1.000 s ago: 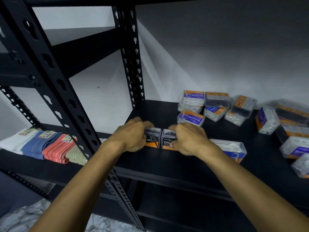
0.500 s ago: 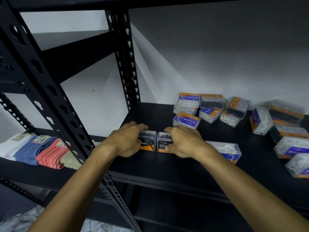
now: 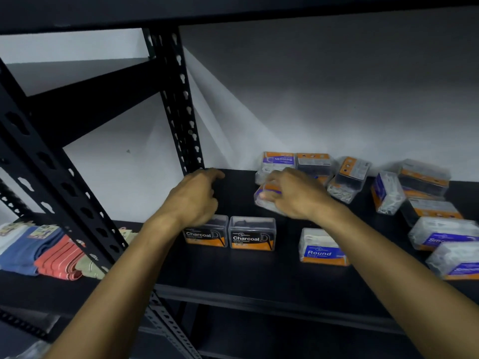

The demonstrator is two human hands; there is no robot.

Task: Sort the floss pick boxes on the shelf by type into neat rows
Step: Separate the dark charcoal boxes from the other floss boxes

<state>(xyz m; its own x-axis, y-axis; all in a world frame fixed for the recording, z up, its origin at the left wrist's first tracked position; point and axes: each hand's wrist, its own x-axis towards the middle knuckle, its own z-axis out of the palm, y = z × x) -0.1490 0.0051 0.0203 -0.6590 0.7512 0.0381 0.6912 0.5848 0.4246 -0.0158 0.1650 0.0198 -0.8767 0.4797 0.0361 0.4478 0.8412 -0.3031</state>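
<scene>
Two black-and-orange Charcoal boxes [image 3: 204,235] [image 3: 252,235] stand side by side near the front left of the black shelf [image 3: 233,275]. A blue-labelled Round box [image 3: 320,248] stands to their right. My left hand [image 3: 194,198] hovers above the left Charcoal box, fingers loosely curled, holding nothing. My right hand [image 3: 295,195] reaches further back and grips a clear box with a purple and orange label [image 3: 264,200], thumb on its left end; the hand hides most of it. Behind it lie a Smooth box [image 3: 278,159] and several more mixed boxes [image 3: 350,177].
More boxes lie jumbled along the right side [image 3: 387,193] [image 3: 440,231] [image 3: 456,260]. Slotted black posts stand at the back left corner [image 3: 178,104] and in front at left [image 3: 59,177]. Folded cloths [image 3: 39,247] sit on the neighbouring shelf. A shelf board hangs close overhead.
Both hands have let go of the two Charcoal boxes. The right hand moved back and right onto a purple-labelled box; the left hand lifted above the left Charcoal box.
</scene>
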